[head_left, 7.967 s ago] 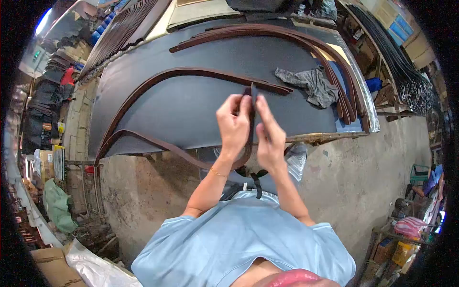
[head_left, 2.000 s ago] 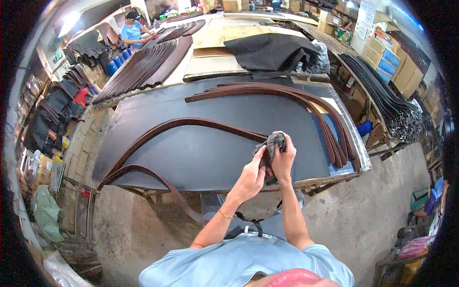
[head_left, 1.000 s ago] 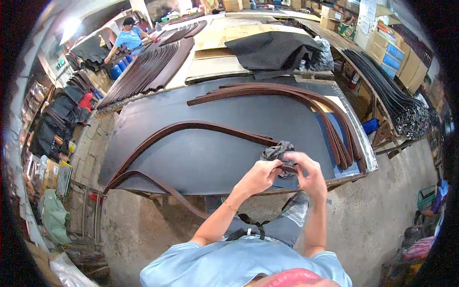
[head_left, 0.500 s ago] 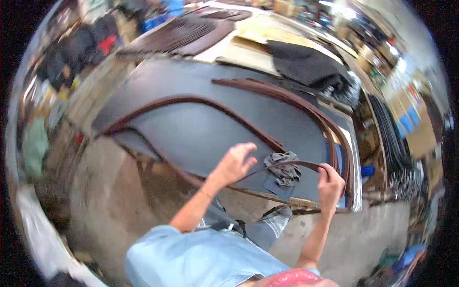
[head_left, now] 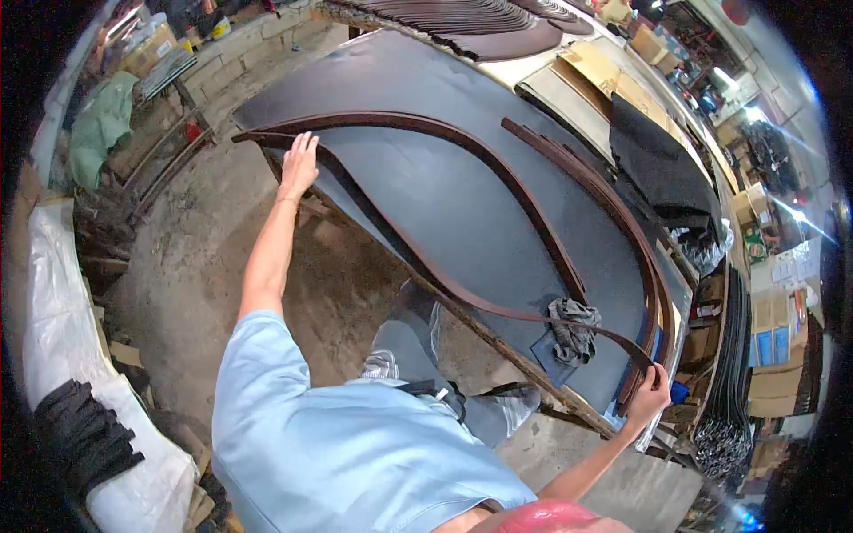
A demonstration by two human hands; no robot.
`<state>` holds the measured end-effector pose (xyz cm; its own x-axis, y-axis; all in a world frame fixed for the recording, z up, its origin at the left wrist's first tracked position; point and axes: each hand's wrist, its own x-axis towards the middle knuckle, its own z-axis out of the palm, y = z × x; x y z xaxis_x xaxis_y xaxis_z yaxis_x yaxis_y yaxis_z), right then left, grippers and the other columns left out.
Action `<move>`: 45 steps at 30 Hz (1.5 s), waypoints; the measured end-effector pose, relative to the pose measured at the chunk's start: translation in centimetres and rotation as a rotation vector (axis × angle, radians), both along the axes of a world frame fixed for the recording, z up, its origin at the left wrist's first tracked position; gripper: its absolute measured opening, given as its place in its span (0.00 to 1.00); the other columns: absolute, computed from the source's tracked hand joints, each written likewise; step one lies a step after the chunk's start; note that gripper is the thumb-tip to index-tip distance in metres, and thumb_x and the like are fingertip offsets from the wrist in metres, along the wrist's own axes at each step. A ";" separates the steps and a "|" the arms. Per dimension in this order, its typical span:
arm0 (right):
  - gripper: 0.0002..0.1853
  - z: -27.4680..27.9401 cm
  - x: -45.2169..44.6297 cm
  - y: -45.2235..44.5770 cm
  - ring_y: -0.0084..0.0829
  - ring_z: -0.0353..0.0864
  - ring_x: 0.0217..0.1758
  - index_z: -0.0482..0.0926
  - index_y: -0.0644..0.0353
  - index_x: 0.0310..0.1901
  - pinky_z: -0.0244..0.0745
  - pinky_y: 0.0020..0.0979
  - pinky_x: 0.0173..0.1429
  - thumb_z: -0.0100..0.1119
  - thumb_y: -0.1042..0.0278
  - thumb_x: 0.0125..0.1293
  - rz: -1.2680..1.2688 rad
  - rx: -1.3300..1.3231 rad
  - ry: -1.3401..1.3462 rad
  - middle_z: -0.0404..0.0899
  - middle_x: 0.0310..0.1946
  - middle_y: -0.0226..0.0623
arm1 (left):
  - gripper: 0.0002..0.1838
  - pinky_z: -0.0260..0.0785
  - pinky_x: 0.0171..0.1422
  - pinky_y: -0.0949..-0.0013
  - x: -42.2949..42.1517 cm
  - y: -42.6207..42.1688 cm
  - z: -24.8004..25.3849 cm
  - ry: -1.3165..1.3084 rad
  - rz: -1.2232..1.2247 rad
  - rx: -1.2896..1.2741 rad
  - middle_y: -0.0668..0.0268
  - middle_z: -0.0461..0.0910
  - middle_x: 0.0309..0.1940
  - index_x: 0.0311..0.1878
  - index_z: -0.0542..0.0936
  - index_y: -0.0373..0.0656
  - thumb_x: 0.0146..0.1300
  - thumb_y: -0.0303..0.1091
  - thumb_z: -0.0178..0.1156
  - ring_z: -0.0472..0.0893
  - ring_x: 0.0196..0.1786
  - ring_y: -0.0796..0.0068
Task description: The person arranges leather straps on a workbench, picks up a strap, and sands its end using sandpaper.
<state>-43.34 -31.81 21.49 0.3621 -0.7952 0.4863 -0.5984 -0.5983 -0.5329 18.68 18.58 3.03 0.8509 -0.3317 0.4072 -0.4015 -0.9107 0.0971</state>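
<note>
A long dark brown leather-like strip (head_left: 418, 258) runs along the near edge of a dark-topped table (head_left: 418, 178). My right hand (head_left: 650, 395) pinches its right end at the table's right corner. Toward the strip's far left end, my left hand (head_left: 300, 164) lies over it with fingers stretched out; whether they press on it is hard to see. Another brown band (head_left: 480, 147), perhaps several strips stacked, curves across the tabletop behind it. A crumpled grey cloth (head_left: 574, 330) rests near my right hand, beside the held strip.
More brown strips (head_left: 604, 191) curve along the table's right side. Black sheet material (head_left: 662, 164) and cardboard (head_left: 591, 67) lie beyond. Dark strips hang at a rack (head_left: 724, 364) on the right. White sheeting (head_left: 71, 293) with black pieces (head_left: 84, 440) is at left.
My left hand has moved far left along the strip, from near the middle to its left end. My right hand still holds the right end. The view has turned and shifted.
</note>
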 end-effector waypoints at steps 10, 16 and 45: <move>0.15 -4.6 -1.1 -1.7 0.55 0.83 0.40 0.76 0.62 0.41 0.76 0.50 0.42 0.62 0.57 0.68 0.038 -0.119 0.783 0.83 0.32 0.53 | 0.23 0.65 0.66 0.46 5.1 2.4 -2.8 -0.026 -0.028 0.084 0.63 0.74 0.65 0.64 0.75 0.44 0.70 0.45 0.57 0.68 0.71 0.61; 0.22 -7.6 -2.8 -2.3 0.55 0.83 0.43 0.80 0.64 0.43 0.80 0.48 0.47 0.66 0.49 0.64 0.136 0.192 1.014 0.82 0.39 0.57 | 0.09 0.71 0.55 0.51 4.2 2.3 -0.4 0.106 -0.308 -0.124 0.57 0.80 0.39 0.37 0.82 0.40 0.66 0.36 0.61 0.80 0.47 0.51; 0.22 -18.7 -8.3 -7.0 0.41 0.76 0.26 0.76 0.66 0.34 0.69 0.41 0.34 0.51 0.51 0.76 -0.497 0.169 -0.229 0.77 0.23 0.46 | 0.12 0.75 0.40 0.57 -11.9 -42.8 11.8 0.436 -1.007 -0.287 0.46 0.82 0.28 0.32 0.81 0.33 0.58 0.35 0.58 0.85 0.34 0.52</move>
